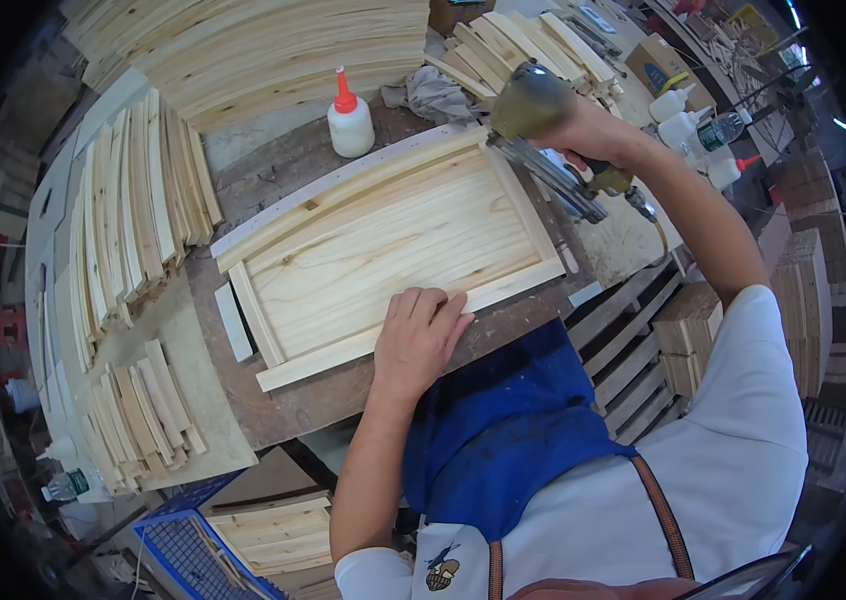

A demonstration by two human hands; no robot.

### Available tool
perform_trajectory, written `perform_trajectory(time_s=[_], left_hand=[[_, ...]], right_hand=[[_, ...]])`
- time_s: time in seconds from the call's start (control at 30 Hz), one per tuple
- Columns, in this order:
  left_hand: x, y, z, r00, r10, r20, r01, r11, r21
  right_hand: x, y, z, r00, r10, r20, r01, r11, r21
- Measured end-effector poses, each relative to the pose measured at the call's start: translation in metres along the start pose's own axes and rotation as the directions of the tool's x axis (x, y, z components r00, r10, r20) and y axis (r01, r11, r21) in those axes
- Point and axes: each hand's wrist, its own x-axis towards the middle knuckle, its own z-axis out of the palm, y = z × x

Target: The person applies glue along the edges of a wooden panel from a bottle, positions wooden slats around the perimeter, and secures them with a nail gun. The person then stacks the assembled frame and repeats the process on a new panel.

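A shallow rectangular wooden frame [383, 246] with a pale board inside its strips lies at an angle on the brown worktop. My left hand [415, 338] grips its front strip, with bent fingers over the wood and the thumb to the right. My right hand [591, 133] is closed round the handle of a nail gun [533, 102] at the frame's far right corner. The gun hides part of that corner, and whether its nose touches the wood I cannot tell. A white glue bottle [351, 128] with a red nozzle stands behind the frame.
Wooden strips [138, 200] are stacked at the left, with shorter pieces [148, 405] in front. More strips [528, 48] and several bottles [678, 125] stand at the back right. A grey rag [433, 95] lies behind the frame. A blue crate [188, 550] is below left.
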Motion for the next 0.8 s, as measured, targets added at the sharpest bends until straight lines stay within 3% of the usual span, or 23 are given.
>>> perform_trajectory(time_s=[0.33, 0.47, 0.57, 0.8], left_hand=[[0.000, -0.002, 0.002, 1.000, 0.019, -0.003, -0.019, 1.000, 0.001], [0.000, -0.002, 0.002, 1.000, 0.018, -0.006, -0.018, 1.000, 0.006], [-0.001, -0.003, 0.003, 1.000, 0.024, -0.019, -0.024, 1.000, 0.000], [-0.001, -0.003, 0.002, 1.000, 0.013, -0.001, -0.013, 1.000, 0.003]], right_hand=[[-0.012, 0.002, 0.007, 0.997, 0.057, -0.050, -0.058, 0.998, -0.012], [-0.034, 0.024, 0.012, 0.992, 0.128, 0.010, -0.128, 0.992, 0.002], [-0.068, 0.027, 0.018, 0.995, 0.089, 0.048, -0.095, 0.988, 0.124], [-0.094, 0.032, 0.022, 0.987, 0.099, 0.124, -0.109, 0.991, 0.081]])
